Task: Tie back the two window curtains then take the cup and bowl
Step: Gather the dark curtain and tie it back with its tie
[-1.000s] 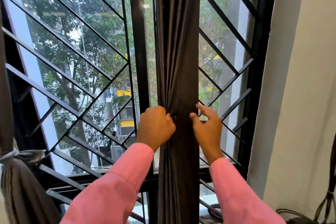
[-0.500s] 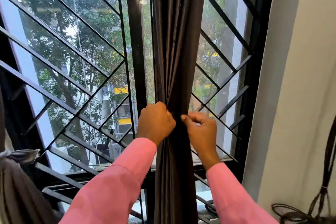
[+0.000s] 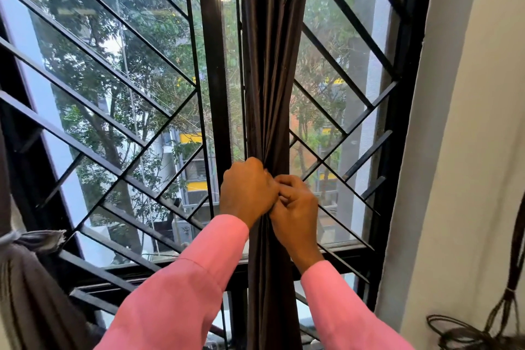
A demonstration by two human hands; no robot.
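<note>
Dark curtain (image 3: 272, 65) hangs vertically, left hand (image 3: 247, 190) and right hand (image 3: 295, 207) fingers curled gripping it.

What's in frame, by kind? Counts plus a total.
Curtains: 2 (dark curtain, gathered in both hands; grey curtain, lower left, tied)
Hands: 2 (left hand, right hand)
Pink sleeves: 2 (left sleeve, right sleeve)
Cable coil: 1
Cups, bowls: 0 in view
Total: 7
</note>
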